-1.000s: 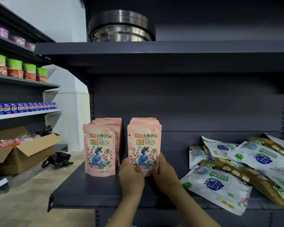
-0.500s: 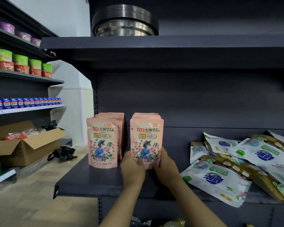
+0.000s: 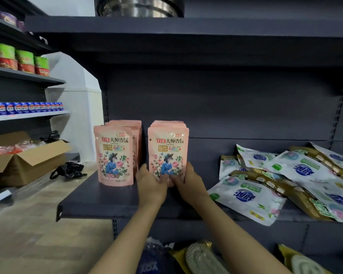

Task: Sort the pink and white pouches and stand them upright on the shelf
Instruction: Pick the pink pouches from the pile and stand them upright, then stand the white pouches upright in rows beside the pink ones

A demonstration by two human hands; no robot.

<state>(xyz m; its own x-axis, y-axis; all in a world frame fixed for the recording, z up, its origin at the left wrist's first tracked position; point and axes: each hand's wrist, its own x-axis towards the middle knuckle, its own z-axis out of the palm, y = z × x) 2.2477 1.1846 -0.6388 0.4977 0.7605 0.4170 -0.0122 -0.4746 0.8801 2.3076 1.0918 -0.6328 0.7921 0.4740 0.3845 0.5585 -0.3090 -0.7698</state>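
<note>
Two rows of pink pouches stand upright on the dark shelf (image 3: 99, 202). The left row's front pouch (image 3: 114, 155) stands free. My left hand (image 3: 150, 184) and my right hand (image 3: 188, 182) grip the bottom of the right row's front pink pouch (image 3: 168, 149), one at each lower corner. More pink pouches stand behind it. A heap of white pouches (image 3: 297, 175) with blue logos and gold trim lies flat on the right part of the same shelf.
An upper shelf (image 3: 186, 26) carries steel bowls (image 3: 139, 6). To the left are shelves with cans and an open cardboard box (image 3: 24, 165). Packaged goods (image 3: 196, 258) lie on the lower shelf beneath my arms.
The camera has shifted lower and closer. My hands remain on the right front pink pouch, which stays upright in about the same spot.
</note>
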